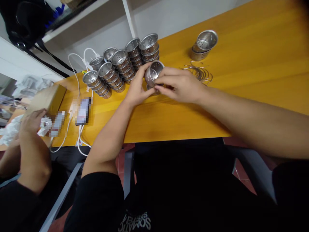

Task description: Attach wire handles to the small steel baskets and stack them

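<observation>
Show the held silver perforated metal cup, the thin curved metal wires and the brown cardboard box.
Held silver perforated metal cup [152, 72], head view: inside surface.
Thin curved metal wires [200, 74], head view: pile's middle.
Brown cardboard box [45, 96], head view: top.

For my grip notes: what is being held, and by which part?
A perforated metal cup: left hand gripping its outer side, right hand at its rim.

Premises appear to be a small workshop or assembly room. Indicators: perforated metal cups [120, 58] stacked in rows just left of the grip; a pile of curved wires [201, 74] just right of it; a long wooden table [256, 61] beneath; a co-worker's hand [32, 121] beside a brown box [54, 99], well to the left; white shelving [74, 20] beyond.
</observation>
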{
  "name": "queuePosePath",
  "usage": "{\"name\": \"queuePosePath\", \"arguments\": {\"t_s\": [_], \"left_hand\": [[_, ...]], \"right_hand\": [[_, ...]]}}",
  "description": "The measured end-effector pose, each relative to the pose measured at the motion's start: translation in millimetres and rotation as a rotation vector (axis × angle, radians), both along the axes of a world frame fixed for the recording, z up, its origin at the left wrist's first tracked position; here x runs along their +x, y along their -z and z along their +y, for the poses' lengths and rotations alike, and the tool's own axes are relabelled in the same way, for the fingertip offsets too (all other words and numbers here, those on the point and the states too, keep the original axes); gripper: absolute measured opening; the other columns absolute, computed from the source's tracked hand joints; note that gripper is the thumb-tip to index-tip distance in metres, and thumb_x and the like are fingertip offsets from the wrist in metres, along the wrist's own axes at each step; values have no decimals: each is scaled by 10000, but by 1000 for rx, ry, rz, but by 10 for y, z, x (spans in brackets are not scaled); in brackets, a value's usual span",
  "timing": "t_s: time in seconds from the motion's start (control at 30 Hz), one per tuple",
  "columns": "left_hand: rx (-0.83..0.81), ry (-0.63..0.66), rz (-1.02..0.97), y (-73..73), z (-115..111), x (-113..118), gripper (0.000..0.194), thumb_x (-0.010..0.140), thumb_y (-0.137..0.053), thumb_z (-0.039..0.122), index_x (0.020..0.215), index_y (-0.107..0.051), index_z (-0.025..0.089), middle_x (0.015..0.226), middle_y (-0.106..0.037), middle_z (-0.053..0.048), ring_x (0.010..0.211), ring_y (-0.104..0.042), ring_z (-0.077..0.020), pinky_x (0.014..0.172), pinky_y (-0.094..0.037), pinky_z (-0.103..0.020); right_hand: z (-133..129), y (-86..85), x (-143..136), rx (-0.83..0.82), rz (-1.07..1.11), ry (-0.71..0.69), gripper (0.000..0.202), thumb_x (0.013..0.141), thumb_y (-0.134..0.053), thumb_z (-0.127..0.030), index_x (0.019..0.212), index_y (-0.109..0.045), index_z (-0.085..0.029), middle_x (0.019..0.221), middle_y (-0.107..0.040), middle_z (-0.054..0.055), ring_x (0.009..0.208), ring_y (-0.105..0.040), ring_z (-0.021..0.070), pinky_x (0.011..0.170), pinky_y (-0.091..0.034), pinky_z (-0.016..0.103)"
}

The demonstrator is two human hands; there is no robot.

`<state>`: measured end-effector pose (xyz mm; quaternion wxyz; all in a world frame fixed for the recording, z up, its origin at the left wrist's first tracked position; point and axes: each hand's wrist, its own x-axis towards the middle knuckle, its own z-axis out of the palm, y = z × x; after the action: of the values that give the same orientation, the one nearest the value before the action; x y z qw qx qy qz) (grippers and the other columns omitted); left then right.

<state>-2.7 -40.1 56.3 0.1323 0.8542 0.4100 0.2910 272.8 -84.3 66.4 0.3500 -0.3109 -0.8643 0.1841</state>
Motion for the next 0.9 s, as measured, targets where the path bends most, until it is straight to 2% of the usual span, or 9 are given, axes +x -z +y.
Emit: {"name": "queuePosePath", "arguments": {"t_s": [0.13, 0.27, 0.43, 0.53, 0.73, 0.9], "left_hand": [[12, 27, 8, 40, -2, -5, 1193, 1022, -683, 1122, 1938, -452, 392, 1956, -609, -157, 1926, -565, -505, 1609, -461, -719], [66, 134, -61, 207, 115, -11, 1244, 1061, -579, 1151, 1994, -306, 374, 1980, -566, -172, 1925, -581, -488, 1582, -512, -692], [177, 287, -121, 465, 386, -90, 1153, 1113, -562, 1124, 1975, -334, 391, 1879, -635, -156, 1756, -745, -440, 1496, -613, -652], [184, 288, -126, 524, 453, -136, 1110, 1121, -630, 1084, 1957, -388, 395, 1799, -694, -149, 1662, -801, -424, 1483, -622, -668], [158, 221, -155, 489, 426, -136, 980, 1093, -757, 1011, 1824, -591, 380, 1719, -763, -126, 1611, -831, -419, 1421, -680, -666], [137, 202, -163, 520, 479, -152, 954, 1093, -817, 954, 1817, -602, 369, 1757, -765, -131, 1646, -815, -433, 1442, -672, -674]], "right_hand": [[108, 118, 28, 10, -22, -30, 392, 1254, -689, -736, 1287, -926, -427, 1297, -830, 90, 1178, -791, 405, 1101, -661, 606], [200, 197, 57, 59, 30, -67, 425, 1262, -713, -713, 1153, -893, -344, 1258, -809, 100, 1101, -770, 365, 1037, -655, 546], [294, 280, 70, 109, 132, -119, 433, 1264, -777, -700, 1177, -882, -289, 1200, -807, 109, 1058, -768, 345, 987, -644, 493], [347, 300, 127, 96, 107, -111, 435, 1226, -842, -724, 1201, -888, -293, 1299, -810, 124, 1045, -776, 343, 993, -649, 504], [412, 299, 254, 74, 72, -76, 434, 1134, -963, -735, 1263, -901, -325, 1578, -778, 145, 1290, -800, 423, 1200, -671, 623], [435, 307, 245, 58, 138, -69, 371, 1135, -961, -724, 1251, -912, -375, 1702, -769, 119, 1531, -756, 520, 1346, -610, 753]]}}
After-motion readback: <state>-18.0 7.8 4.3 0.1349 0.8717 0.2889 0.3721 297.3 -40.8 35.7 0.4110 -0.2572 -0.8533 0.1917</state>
